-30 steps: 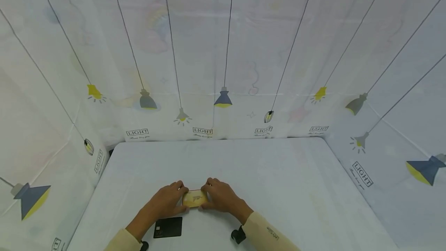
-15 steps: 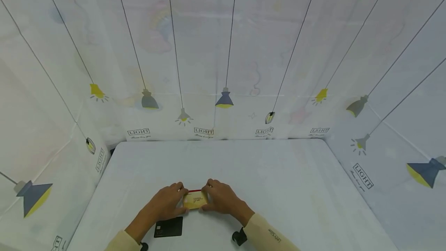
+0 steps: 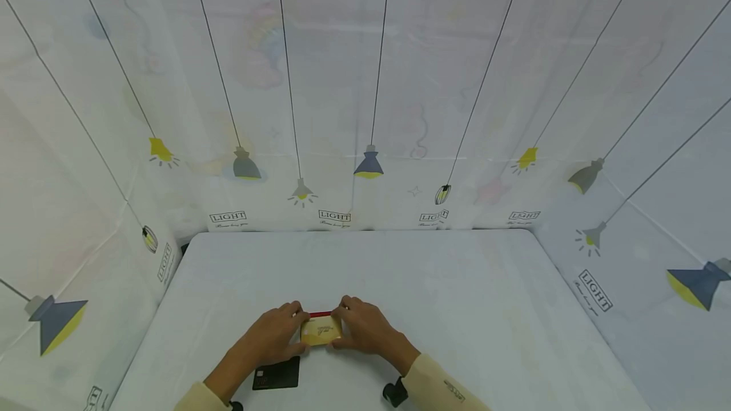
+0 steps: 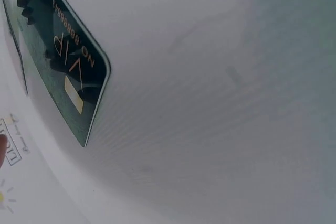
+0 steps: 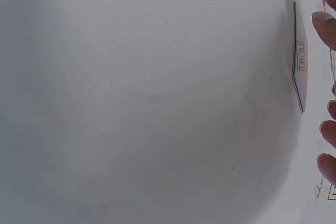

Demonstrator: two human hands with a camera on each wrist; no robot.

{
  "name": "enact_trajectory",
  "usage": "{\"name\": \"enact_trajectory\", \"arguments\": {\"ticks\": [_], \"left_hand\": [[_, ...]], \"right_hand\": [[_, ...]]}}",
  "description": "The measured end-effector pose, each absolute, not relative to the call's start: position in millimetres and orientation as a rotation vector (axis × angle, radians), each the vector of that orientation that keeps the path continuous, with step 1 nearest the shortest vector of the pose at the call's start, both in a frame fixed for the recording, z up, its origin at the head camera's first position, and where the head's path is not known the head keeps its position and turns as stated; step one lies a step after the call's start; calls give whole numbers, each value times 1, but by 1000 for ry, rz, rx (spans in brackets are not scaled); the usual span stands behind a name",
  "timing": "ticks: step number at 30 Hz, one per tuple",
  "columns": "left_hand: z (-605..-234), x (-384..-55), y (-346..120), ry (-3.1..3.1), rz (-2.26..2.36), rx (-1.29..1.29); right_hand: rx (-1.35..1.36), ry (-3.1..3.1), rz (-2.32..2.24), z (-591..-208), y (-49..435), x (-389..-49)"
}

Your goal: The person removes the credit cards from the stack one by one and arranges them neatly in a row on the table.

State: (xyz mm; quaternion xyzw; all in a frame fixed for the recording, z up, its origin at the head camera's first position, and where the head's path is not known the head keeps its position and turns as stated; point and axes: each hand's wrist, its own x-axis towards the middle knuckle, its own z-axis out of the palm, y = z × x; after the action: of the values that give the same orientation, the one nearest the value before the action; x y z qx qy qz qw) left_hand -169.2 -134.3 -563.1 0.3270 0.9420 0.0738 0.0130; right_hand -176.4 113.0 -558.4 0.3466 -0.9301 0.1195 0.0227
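In the head view, a gold card [image 3: 321, 331] with printed writing is held between both hands, a red strip [image 3: 320, 314] showing along its far edge. My left hand [image 3: 276, 335] pinches its left end between thumb and fingers. The right hand [image 3: 365, 330] grips the opposite end the same way. Just below the left hand, a black card [image 3: 276, 374] lies flat on the white table. Its VIP lettering and gold chip are readable in the left wrist view, where the black card [image 4: 68, 56] sits at upper left. Fingertips [image 5: 325, 27] of the right hand edge into the right wrist view.
The white table [image 3: 457, 309] meets walls of pale cloth [image 3: 320, 81] printed with hanging lamps at the back and both sides. Small dark wrist devices [image 3: 394, 392] sit by the cream sleeves [image 3: 442, 385].
The gold card's tilt changes slightly in both hands, and more of the red strip shows along its far edge. The black card stays put; the head view shifts a little.
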Motion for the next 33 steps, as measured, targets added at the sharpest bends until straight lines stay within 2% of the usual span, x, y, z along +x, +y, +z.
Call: {"name": "enact_trajectory", "arguments": {"ticks": [33], "left_hand": [[-557, -158, -127, 2973, 307, 1096]], "right_hand": [[1086, -2850, 407, -550, 123, -167]]}}
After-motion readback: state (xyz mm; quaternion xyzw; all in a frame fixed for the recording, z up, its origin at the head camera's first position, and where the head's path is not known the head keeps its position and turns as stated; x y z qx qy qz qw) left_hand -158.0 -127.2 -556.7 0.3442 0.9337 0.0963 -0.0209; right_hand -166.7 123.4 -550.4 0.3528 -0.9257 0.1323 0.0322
